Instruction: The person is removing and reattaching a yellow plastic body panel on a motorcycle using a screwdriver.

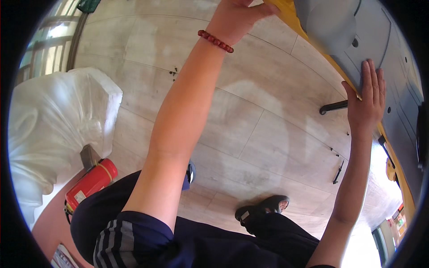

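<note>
A large grey panel with a yellow edge (346, 27) slants down the right side. My left hand (234, 18), with a red bead bracelet (216, 40) at the wrist, reaches up to the panel's upper part. Its thumb touches the yellow edge; the other fingers are cut off by the top of the picture. My right hand (367, 100) lies on the grey surface with its fingers stretched out and its thumb apart, near the edge.
A black leg with a caster (333, 107) shows under the panel. Small dark pieces and a thin black part (338, 173) lie on the wooden floor (250, 116). To the left are a wrapped white block (62, 107) and a red fire extinguisher (91, 182).
</note>
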`<state>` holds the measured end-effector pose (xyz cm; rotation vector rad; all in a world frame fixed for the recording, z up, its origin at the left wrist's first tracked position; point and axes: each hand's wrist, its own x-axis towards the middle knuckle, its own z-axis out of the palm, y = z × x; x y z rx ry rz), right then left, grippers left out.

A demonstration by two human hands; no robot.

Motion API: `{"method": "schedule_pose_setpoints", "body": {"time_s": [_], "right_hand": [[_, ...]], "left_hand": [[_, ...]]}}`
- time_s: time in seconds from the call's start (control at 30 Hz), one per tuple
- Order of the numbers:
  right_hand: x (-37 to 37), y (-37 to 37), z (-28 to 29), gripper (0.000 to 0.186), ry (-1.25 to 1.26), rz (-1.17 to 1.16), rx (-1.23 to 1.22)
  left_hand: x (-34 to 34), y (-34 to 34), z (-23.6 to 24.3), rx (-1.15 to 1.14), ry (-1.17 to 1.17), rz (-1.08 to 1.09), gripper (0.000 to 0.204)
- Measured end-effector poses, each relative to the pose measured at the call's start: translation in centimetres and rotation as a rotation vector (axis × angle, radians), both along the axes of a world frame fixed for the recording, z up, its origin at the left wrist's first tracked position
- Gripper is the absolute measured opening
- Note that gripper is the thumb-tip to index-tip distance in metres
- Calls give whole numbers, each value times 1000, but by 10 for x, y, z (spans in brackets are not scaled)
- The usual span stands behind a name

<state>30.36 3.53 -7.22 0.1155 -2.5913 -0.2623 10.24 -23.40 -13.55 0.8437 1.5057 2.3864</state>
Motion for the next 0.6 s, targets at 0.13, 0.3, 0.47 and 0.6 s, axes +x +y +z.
{"method": "schedule_pose_setpoints", "body": {"time_s": [0.13,0.3,0.47,0.6], "right_hand": [[1,3,-2,69,9,3,32],[3,7,-5,69,-6,-20,72],[2,8,-3,69,-48,-88,101],[4,6,-4,71,-40,-102,86]], "left_hand": [[22,12,16,-104,106,177,98],[12,8,28,-185,72,95,94],[9,7,28,-250,57,99,86],[22,9,32,-176,107,163,101]]}}
